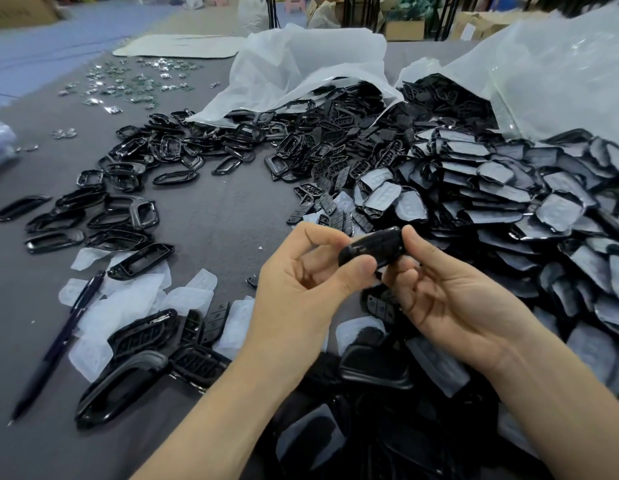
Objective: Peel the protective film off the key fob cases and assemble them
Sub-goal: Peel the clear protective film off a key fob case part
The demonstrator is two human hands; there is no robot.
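1. Head view: a black case (370, 245) is being held up between both hands, above the grey table (214, 220) and close to the body, probably so its edges can be seen while it is being worked on.
2. The case's left end is being pinched by the thumb and forefinger of the left hand (301, 282), with the other fingers curled loosely behind. The right end is being gripped by the fingertips of the right hand (450, 289), with its lower fingers curled underneath as a support. Whether film is being picked at or halves are being pressed together cannot be told.
3. Button pads (336, 209) are being left just beyond the hands, seemingly within easy reach for fitting.
4. Film-covered shells (509, 188) are being heaped on the right, and bare frames (128, 174) are being spread on the left, so each kind can be picked up separately.
5. Pale film scraps (135, 299) are being dropped on the near left, beside a pen (58, 341), apart from the unpeeled stock.
6. Two white bags (301, 64) are being left lying open at the back, letting parts spill towards the worker.
7. Small shiny pieces (128, 81) are being set well apart at the far left.
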